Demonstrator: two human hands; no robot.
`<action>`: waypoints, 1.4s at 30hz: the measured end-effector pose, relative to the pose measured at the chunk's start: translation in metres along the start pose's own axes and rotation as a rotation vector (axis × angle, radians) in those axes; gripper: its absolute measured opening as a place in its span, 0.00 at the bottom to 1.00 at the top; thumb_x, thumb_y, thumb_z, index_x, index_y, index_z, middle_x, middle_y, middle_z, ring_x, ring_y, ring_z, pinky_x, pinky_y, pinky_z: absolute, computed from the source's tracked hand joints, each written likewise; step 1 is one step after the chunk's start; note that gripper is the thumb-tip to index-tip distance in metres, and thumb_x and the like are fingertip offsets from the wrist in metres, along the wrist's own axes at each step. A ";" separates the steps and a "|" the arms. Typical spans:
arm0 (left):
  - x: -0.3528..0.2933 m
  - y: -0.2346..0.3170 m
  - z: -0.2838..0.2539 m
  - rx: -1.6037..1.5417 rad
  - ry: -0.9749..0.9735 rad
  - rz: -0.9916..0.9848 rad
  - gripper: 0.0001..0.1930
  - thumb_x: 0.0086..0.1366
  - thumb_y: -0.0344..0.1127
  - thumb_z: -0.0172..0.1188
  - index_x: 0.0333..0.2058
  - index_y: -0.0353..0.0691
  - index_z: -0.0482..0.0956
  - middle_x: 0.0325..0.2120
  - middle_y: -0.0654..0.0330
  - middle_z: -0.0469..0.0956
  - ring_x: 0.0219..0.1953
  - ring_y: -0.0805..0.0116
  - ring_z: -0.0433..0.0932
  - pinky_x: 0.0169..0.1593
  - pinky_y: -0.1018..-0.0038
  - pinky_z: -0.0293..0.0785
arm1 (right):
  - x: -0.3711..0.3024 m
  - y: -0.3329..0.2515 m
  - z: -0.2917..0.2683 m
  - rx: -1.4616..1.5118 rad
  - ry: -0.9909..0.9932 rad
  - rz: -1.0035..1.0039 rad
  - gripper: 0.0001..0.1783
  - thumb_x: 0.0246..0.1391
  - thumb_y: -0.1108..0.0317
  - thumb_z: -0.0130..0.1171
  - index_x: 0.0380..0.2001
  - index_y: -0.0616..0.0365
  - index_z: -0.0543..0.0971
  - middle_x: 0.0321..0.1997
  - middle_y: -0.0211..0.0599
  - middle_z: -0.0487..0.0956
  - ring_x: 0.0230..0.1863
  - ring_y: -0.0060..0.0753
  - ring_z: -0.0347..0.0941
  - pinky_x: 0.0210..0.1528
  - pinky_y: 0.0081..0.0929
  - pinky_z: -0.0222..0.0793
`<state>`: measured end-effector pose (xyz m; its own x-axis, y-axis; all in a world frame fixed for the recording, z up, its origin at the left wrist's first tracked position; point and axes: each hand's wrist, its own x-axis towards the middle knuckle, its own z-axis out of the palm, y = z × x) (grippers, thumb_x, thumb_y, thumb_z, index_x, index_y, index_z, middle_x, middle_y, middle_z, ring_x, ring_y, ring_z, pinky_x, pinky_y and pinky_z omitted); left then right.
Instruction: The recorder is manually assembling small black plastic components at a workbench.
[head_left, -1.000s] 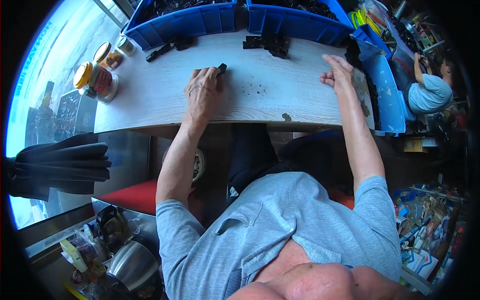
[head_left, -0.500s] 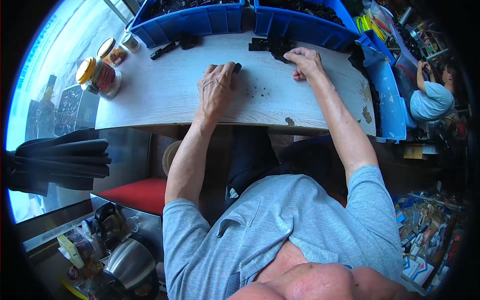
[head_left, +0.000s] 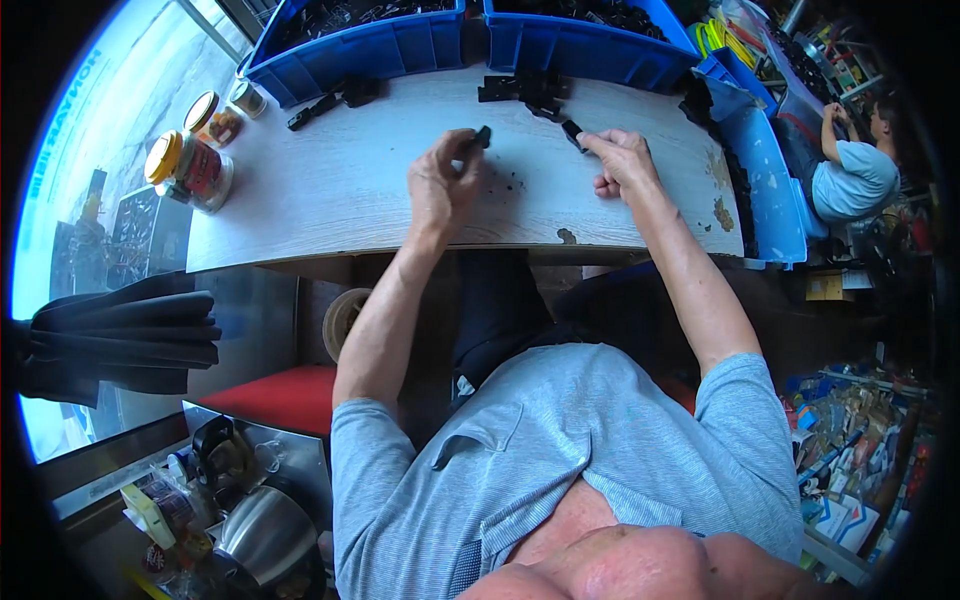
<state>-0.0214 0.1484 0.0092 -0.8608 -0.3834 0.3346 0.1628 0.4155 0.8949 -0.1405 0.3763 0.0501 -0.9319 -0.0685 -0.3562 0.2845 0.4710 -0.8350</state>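
Over the middle of the pale table (head_left: 330,190), my left hand (head_left: 440,185) pinches a small black part (head_left: 482,137) between thumb and fingers. To its right, my right hand (head_left: 624,162) grips one end of a slim black piece (head_left: 573,134), whose free end points up and left. Just beyond that lies a pile of black parts (head_left: 520,90), near the far bins. Another small group of black parts (head_left: 335,100) rests at the far left. A few tiny dark bits (head_left: 514,184) are scattered on the tabletop between my hands.
Two blue bins (head_left: 590,45) full of black parts line the far edge. Lidded jars (head_left: 190,170) stand at the left. A light blue bin (head_left: 765,190) adjoins the right edge. A co-worker (head_left: 855,175) sits beyond it. A metal kettle (head_left: 265,535) is at lower left.
My right hand has drawn back slightly from the pile with a slim black piece now showing in its fingers. My left hand has turned, exposing more of its black part.
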 end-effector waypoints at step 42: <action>0.022 0.013 0.066 0.553 -0.379 0.554 0.23 0.67 0.33 0.62 0.60 0.53 0.78 0.55 0.60 0.80 0.56 0.55 0.78 0.58 0.60 0.77 | -0.006 0.002 0.007 -0.064 -0.287 -0.179 0.17 0.54 0.77 0.55 0.48 0.58 0.78 0.19 0.28 0.73 0.14 0.20 0.68 0.13 0.21 0.60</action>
<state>-0.0697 0.2000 0.0090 -0.8457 0.2519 0.4705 0.4325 0.8400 0.3276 -0.1323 0.3720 0.0475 -0.8617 -0.3956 -0.3177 0.0992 0.4826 -0.8702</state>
